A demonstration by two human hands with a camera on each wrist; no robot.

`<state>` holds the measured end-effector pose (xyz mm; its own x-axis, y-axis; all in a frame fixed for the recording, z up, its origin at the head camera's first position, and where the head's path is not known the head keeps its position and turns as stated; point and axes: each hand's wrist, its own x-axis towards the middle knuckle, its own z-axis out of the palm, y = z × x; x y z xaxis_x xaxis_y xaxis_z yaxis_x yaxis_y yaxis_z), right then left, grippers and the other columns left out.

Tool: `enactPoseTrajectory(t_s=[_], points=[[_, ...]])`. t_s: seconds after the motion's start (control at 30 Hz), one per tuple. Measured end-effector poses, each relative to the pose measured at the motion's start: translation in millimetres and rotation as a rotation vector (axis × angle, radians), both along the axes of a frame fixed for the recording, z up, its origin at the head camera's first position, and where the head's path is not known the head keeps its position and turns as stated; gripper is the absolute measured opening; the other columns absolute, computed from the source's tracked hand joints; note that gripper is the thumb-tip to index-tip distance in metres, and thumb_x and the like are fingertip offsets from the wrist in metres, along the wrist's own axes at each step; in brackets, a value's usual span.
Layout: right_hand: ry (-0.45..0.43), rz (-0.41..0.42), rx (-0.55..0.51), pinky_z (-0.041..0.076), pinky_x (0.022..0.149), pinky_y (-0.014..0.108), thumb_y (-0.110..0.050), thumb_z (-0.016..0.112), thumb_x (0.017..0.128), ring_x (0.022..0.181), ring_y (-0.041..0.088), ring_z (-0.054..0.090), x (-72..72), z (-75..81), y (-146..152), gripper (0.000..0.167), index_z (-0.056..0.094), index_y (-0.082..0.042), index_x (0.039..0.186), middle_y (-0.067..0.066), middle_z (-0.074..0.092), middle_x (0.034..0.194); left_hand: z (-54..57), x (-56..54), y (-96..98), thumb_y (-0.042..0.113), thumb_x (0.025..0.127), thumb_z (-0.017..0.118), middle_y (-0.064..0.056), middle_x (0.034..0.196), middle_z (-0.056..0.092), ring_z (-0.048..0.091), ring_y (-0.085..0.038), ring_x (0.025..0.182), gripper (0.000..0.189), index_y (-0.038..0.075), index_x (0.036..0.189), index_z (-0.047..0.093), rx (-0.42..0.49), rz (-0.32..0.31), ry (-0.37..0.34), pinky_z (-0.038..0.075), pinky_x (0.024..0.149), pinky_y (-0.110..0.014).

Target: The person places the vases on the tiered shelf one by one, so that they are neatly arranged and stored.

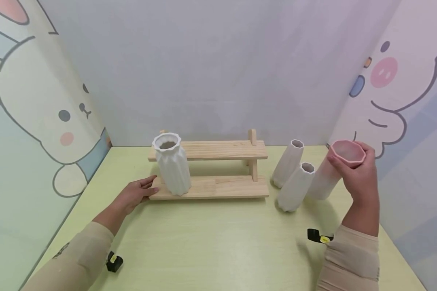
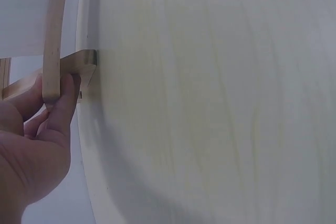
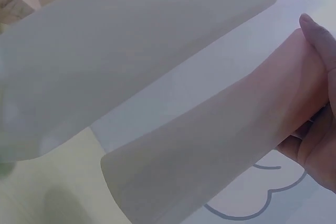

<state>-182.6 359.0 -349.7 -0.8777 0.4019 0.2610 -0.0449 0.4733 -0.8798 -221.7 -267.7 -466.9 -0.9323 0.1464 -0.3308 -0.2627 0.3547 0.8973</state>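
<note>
At the left end of a two-tier wooden shelf stand, my left hand pinches the lower board, and the left wrist view shows fingers around the board's end. A white fluted vase stands upright on that lower board. On the right, my right hand grips a pink-and-white vase near its pink rim, thumb at the near side. Its pale lower end points down toward the table; in the right wrist view the vase slants across below a white vase.
Two slim white vases, one farther back and one nearer, stand on the pale green table between the stand and my right hand. Cartoon-printed walls close in both sides, with a plain wall behind.
</note>
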Motion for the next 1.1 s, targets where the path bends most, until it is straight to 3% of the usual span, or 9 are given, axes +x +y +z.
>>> enactPoseTrajectory(t_s=[0.4, 0.77, 0.97, 1.1], points=[[0.017, -0.024, 0.057, 0.044, 0.075, 0.007, -0.023, 0.081, 0.082, 0.109, 0.008, 0.045, 25.2, 29.4, -11, 0.077, 0.035, -0.024, 0.144, -0.011, 0.046, 0.125, 0.1, 2.9, -2.0, 0.032, 0.095, 0.066, -0.02, 0.161, 0.018, 0.036, -0.032, 0.139, 0.076, 0.015, 0.157, 0.024, 0.001, -0.018, -0.008, 0.05, 0.085, -0.019], [0.052, -0.02, 0.097, 0.044, 0.072, 0.005, -0.016, 0.082, 0.08, 0.104, 0.005, 0.048, 51.7, 48.7, -24, 0.074, 0.04, -0.024, 0.141, -0.015, 0.049, 0.119, 0.9, 0.6, -1.3, 0.031, 0.095, 0.067, -0.016, 0.161, 0.02, 0.039, -0.028, 0.137, 0.076, 0.015, 0.156, 0.026, 0.015, -0.006, -0.015, 0.051, 0.081, -0.019], [0.103, 0.015, 0.087, 0.045, 0.072, 0.006, -0.008, 0.08, 0.079, 0.103, 0.007, 0.05, 63.7, 55.9, -30, 0.071, 0.044, -0.024, 0.138, -0.012, 0.053, 0.119, 2.2, 0.4, -1.2, 0.031, 0.094, 0.067, -0.016, 0.161, 0.018, 0.038, -0.029, 0.138, 0.077, 0.016, 0.157, 0.025, 0.023, -0.011, -0.022, 0.051, 0.081, -0.02], [0.147, 0.094, 0.062, 0.047, 0.072, 0.007, 0.0, 0.077, 0.079, 0.102, 0.009, 0.051, 71.1, 58.5, -32, 0.07, 0.045, -0.02, 0.138, -0.007, 0.054, 0.121, 3.4, -0.8, -0.6, 0.03, 0.095, 0.066, -0.017, 0.162, 0.017, 0.034, -0.03, 0.14, 0.077, 0.016, 0.157, 0.023, 0.02, -0.022, -0.022, 0.05, 0.081, -0.019]])
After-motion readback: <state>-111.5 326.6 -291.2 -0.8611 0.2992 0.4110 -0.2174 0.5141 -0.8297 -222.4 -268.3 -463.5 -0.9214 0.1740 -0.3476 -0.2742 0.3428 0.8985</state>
